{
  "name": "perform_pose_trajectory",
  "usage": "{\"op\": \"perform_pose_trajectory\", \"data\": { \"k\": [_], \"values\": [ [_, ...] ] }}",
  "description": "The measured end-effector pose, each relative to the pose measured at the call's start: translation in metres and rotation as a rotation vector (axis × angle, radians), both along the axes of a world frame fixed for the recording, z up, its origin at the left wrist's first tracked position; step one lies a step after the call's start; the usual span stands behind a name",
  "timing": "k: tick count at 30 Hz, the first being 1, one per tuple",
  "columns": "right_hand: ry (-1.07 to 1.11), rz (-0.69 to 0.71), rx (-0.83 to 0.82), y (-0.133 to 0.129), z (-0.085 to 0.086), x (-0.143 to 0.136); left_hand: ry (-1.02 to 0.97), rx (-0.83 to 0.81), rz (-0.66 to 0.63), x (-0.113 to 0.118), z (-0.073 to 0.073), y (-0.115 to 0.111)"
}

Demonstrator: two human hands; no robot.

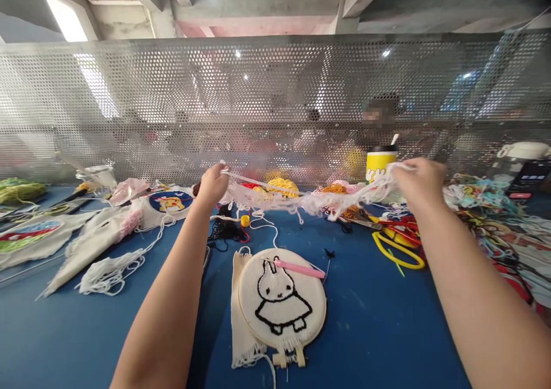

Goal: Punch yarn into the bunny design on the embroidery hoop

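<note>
Stretched between both hands above the table hangs a loose, tangled length of white yarn (318, 201), with a slight sag in its middle. My left hand (214, 183) is closed on its left end, and my right hand (417, 177) grips the other end. Below them, flat on the blue table, lies an embroidery hoop (326, 311) tightened over white cloth. A rabbit outlined in black yarn (282, 300) fills the cloth. A pink punch needle (301, 269) rests across the top of the hoop, its metal tip pointing left.
Left on the blue table (365, 331) are a bundle of white yarn (112, 273) and several pieces of stitched cloth (30, 237). Coloured yarn piles (482, 205) cover the right. A yellow cup (379, 164) stands behind, before a perforated metal screen (275, 79). A yellow yarn ball (282, 187) lies centrally.
</note>
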State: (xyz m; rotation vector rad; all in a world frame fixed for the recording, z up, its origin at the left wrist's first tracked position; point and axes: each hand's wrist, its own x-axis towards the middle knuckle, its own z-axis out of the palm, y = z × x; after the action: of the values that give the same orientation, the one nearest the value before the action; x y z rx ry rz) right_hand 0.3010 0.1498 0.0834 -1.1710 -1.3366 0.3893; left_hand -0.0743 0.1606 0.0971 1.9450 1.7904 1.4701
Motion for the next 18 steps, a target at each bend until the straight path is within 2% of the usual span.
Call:
{"op": "perform_pose_trajectory", "data": {
  "k": [2,5,9,12,15,18],
  "values": [
    [-0.086,-0.036,-0.050,-0.003,0.001,-0.016,0.058,-0.052,-0.079,0.012,0.003,-0.005],
    [-0.231,0.054,-0.125,-0.011,0.003,-0.055,0.127,-0.085,-0.172,0.032,0.007,-0.015],
    [-0.339,0.348,-0.143,-0.032,-0.007,-0.118,0.132,-0.059,-0.277,0.054,0.011,-0.029],
    [-0.362,0.582,-0.170,-0.044,-0.021,-0.149,0.057,-0.023,-0.319,0.060,0.015,-0.035],
    [-0.354,0.708,-0.215,-0.046,-0.026,-0.155,-0.066,-0.005,-0.336,0.056,0.018,-0.034],
    [-0.267,0.637,-0.193,-0.039,-0.018,-0.137,-0.230,-0.001,-0.329,0.045,0.021,-0.028]
  ]
}}
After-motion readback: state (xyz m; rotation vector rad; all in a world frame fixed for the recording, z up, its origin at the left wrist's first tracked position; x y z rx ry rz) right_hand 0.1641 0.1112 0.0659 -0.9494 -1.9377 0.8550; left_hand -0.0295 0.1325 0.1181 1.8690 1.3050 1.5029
